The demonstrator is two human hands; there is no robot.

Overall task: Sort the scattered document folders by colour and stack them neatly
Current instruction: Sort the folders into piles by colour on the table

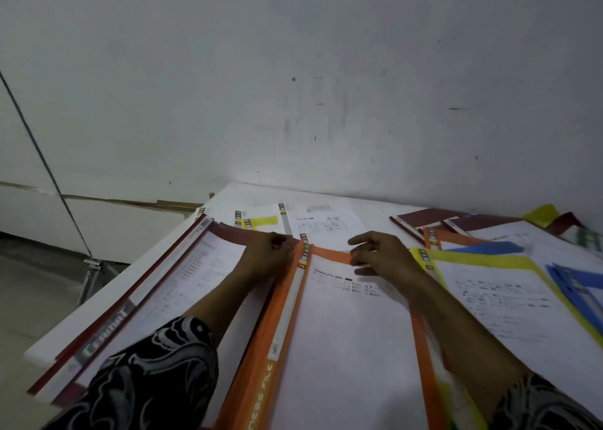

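Nearest, two patterned dark sleeves [146, 380] and bare forearms reach out over the folders and hide parts of them. Between the forearms lies the orange folder [261, 380], flat, spine to the left, a printed white sheet on top. The dark red folder [228, 230] lies just beside it on the left, and the near yellow folder [489, 261] on the right, its left edge passing under the right forearm. A blue folder [574, 283] overlaps that one farther right. The left hand [270, 253] sits at the far corner where the dark red folder meets the orange spine, fingers curled; I cannot tell whether it grasps either. The right hand [381, 256] rests on the orange folder's far edge, released, its loosely bent fingertips touching the orange strip. Beyond the hands lie a far yellow folder [261, 222], a loose sheet [326, 225] and, to the right, more dark red folders [421, 217] in an overlapping heap. All lie on a white bench [248, 191] pushed against a scuffed white wall [293, 71]. Grey floor [29, 292] shows on the left.
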